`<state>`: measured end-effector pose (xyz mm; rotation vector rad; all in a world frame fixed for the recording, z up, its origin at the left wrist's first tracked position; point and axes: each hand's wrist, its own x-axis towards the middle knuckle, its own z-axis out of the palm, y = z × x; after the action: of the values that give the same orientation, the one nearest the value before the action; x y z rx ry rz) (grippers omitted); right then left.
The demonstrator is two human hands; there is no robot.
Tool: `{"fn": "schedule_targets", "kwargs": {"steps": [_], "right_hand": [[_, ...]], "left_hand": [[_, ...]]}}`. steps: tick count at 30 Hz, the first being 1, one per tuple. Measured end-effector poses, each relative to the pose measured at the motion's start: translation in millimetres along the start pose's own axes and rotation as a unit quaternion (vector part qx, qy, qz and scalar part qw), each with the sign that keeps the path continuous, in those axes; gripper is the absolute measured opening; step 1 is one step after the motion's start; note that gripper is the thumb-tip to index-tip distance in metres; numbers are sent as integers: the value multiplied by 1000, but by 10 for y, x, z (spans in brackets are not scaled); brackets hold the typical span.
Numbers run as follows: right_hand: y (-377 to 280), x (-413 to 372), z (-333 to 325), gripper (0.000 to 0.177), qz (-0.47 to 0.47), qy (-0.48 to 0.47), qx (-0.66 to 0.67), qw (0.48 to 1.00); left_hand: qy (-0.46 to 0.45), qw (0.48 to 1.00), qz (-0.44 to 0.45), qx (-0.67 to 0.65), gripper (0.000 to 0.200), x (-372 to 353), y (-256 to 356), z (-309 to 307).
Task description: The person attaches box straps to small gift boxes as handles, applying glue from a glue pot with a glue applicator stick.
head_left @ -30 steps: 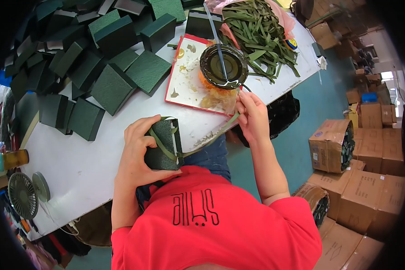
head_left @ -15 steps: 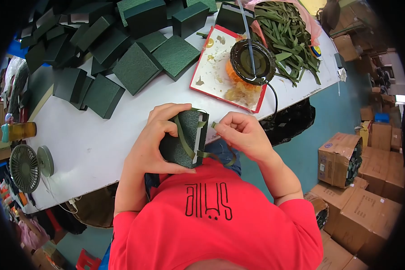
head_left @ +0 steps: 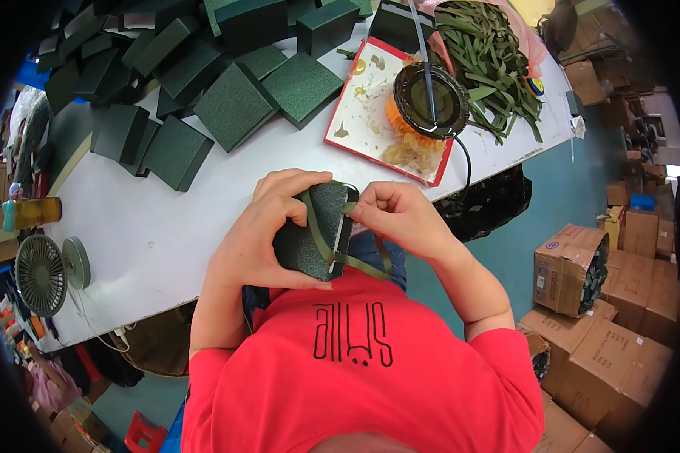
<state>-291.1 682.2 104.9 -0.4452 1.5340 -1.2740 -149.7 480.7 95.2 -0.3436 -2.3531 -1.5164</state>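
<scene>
Two hands hold one green box, one ribbon

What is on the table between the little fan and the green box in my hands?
In the head view, a round disc sits right beside the fan; from there only bare white table reaches the left hand on the green box.

A box is sitting between the left hand and the right hand, a ribbon looping around it. Beyond the left hand, a pile of boxes is lying on the table. Beyond the right hand, a bowl is resting on a tray, with strips lying behind it.
</scene>
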Motion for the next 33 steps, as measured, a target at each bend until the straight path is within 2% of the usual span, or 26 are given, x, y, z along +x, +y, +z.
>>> {"fn": "schedule_targets", "kwargs": {"steps": [6, 10, 13, 15, 18, 22, 25, 28, 30, 33], "right_hand": [[-11, 49, -86, 19, 40, -66, -58, 995], [124, 111, -61, 26, 12, -52, -33, 998], [103, 105, -59, 21, 8, -49, -21, 999], [-30, 59, -63, 21, 6, -53, -14, 998], [-21, -28, -145, 26, 13, -3, 84, 996], [110, -66, -121, 26, -56, 122, 4, 991], [213, -66, -88, 20, -141, 207, 22, 968], [314, -42, -65, 17, -258, 281, 125, 916], [292, -13, -12, 23, -290, 263, 105, 914], [193, -63, 80, 34, -180, 142, 86, 969]], "left_hand": [[-30, 999, 18, 18, 66, 38, 43, -15], [-62, 997, 25, 46, 64, 65, 60, -20], [-63, 995, 11, 74, 64, 52, 34, -14], [-27, 999, 2, 43, 64, 13, -2, -21], [5, 1000, -5, 24, 65, -36, -42, -25], [8, 1000, -3, 28, 66, -57, -55, -38], [15, 999, -3, 28, 66, -65, -60, -29], [15, 999, -4, 29, 66, -92, -64, -34], [14, 1000, -8, 15, 66, -123, -63, -33], [-1, 1000, -9, 4, 67, -147, -30, -37]]}}
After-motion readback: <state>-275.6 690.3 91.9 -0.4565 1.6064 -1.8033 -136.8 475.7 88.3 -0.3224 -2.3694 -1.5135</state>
